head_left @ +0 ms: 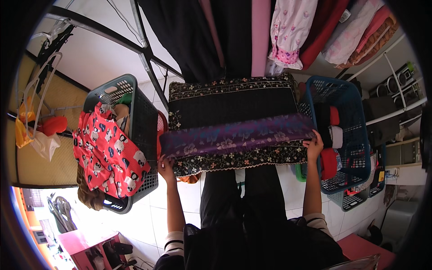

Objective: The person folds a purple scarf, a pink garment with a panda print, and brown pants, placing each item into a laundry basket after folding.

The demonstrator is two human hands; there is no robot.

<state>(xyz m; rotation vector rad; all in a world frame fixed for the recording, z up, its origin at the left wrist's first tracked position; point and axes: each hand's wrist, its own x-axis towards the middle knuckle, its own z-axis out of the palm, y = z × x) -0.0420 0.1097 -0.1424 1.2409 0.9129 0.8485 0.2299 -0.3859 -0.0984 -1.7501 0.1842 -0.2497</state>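
Note:
A long folded strip of purple floral fabric lies across a surface draped in black cloth with a floral border. My left hand pinches the strip's near left corner. At the opposite end, my right hand grips the right edge between thumb and fingers. The strip slants slightly, its right end farther from me than its left. Pale flowers show along its near side and blue motifs along its far side.
To the left stands a dark plastic laundry basket heaped with red cartoon-print fabric. A blue basket at the right holds rolled garments. Clothes hang beyond the draped surface. A black metal frame rises at the upper left.

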